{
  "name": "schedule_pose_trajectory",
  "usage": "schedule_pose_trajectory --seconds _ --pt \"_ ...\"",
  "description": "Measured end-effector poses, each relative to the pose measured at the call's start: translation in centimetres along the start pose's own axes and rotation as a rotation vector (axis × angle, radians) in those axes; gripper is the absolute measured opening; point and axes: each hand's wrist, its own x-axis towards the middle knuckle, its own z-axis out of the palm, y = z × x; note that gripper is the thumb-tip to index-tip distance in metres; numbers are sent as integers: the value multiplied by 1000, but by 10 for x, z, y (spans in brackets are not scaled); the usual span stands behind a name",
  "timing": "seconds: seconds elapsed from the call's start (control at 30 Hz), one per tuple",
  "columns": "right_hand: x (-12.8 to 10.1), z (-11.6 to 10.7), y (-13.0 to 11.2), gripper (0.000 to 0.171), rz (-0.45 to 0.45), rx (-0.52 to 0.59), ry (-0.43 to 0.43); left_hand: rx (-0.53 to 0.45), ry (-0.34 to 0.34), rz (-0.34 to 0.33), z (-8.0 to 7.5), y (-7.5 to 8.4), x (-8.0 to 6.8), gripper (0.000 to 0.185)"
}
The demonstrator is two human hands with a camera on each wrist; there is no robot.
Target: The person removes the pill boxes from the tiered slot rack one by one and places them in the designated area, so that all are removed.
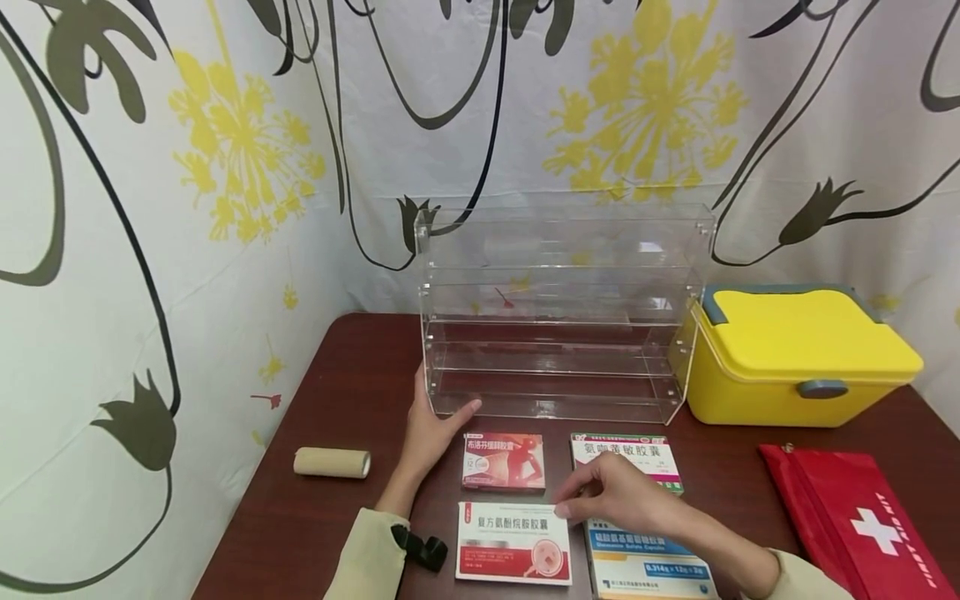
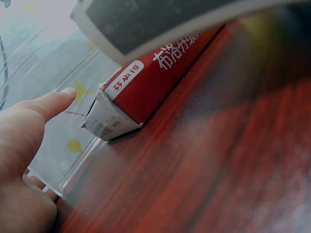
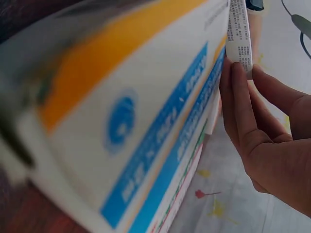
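My left hand holds the lower left corner of a clear acrylic tiered rack. In the left wrist view its thumb stretches along the front while the other fingers sit behind the clear side panel. My right hand pinches the upper right corner of a white and red capsule box, thumb and fingers on opposite faces of its edge in the right wrist view. Behind that box lies a red ibuprofen box. Under the right forearm are a blue, white and orange medicine box and a white-green medicine box, both partly covered.
A yellow lidded case with a grey handle stands right of the rack. The red first aid pouch lies at the right edge. On the left is a beige cardboard-like roll. Patterned curtains border the dark wooden table.
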Motion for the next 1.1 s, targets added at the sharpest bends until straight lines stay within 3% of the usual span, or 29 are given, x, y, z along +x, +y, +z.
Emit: schedule_pose_trajectory --seconds 0.33,0.63,1.1 --pt "1 6 4 12 -10 -77 22 18 8 -37 3 3 -1 107" --pt "3 11 4 10 -31 -152 61 25 20 -10 3 3 -2 107" --pt "6 15 4 9 -44 -175 64 9 10 -3 4 1 -3 105"
